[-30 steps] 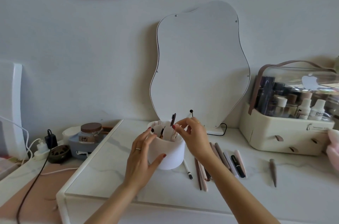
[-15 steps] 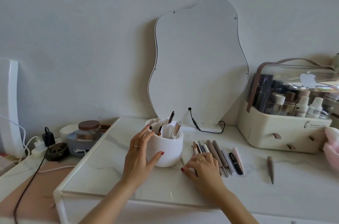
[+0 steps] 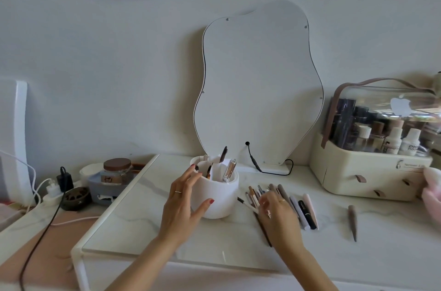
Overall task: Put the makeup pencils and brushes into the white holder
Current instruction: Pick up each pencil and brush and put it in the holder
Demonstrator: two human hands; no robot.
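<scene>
Left hand (image 3: 181,205) fingers spread around the white holder (image 3: 216,197); right hand (image 3: 278,212) fingers loosely curled over the pencils (image 3: 256,195).

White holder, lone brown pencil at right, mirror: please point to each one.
white holder (image 3: 216,197), head view, front wall.
lone brown pencil (image 3: 352,218), head view, middle of shaft.
mirror (image 3: 259,85), head view, centre of glass.

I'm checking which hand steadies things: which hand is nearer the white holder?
Left. The left hand cups the white holder, thumb and fingers against its wall. The right hand lies apart to its right, over the row of makeup pencils on the table.
</scene>
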